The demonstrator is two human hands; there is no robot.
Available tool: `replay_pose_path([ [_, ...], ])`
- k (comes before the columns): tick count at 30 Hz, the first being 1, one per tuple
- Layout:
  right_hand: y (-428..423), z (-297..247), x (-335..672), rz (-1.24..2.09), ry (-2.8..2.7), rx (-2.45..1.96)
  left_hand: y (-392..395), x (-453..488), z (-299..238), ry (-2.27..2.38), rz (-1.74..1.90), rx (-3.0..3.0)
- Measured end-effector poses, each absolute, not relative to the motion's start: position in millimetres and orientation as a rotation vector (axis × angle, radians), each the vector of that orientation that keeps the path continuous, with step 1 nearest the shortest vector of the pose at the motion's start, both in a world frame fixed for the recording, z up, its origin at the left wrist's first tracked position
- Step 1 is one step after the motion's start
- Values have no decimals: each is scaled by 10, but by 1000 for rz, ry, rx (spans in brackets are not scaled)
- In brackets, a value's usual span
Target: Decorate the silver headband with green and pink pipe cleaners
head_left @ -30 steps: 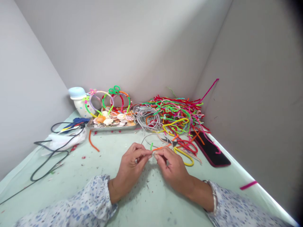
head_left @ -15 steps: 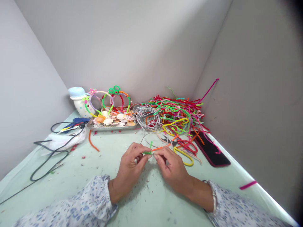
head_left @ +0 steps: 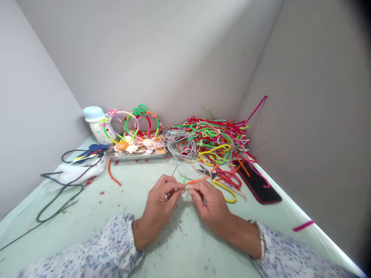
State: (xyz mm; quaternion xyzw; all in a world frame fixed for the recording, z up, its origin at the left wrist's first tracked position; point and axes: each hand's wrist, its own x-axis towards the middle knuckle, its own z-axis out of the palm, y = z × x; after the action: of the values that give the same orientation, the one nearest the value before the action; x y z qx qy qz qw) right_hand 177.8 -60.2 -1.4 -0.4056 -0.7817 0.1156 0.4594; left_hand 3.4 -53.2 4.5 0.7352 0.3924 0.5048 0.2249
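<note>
My left hand (head_left: 160,204) and my right hand (head_left: 210,204) meet fingertip to fingertip above the pale green table (head_left: 95,216). Both pinch one thin grey wire hoop (head_left: 181,166) that arcs away behind them. A green pipe cleaner stub (head_left: 184,179) sticks up at the pinch, and an orange pipe cleaner (head_left: 198,180) runs off to the right from my right fingers. Just right of that hand lies a yellow pipe cleaner loop (head_left: 227,192).
A tangled heap of coloured pipe cleaners (head_left: 218,141) fills the back right corner, beside a coil of grey wire (head_left: 178,143). A metal tray (head_left: 116,155) holds shells and decorated hoops. A dark phone (head_left: 259,183) lies right. Black cable (head_left: 62,189) and a glue gun (head_left: 91,148) lie left.
The green stub swung flat between my fingers half a second ago and now stands up again. Both hands stay in place, with small finger motion only.
</note>
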Motion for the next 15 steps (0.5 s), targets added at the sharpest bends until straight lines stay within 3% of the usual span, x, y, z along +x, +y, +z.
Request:
replay_pose_path([
  [15,-601,-28,1800,209,-1988,-989,-535,29,49,1150,1267,1981],
])
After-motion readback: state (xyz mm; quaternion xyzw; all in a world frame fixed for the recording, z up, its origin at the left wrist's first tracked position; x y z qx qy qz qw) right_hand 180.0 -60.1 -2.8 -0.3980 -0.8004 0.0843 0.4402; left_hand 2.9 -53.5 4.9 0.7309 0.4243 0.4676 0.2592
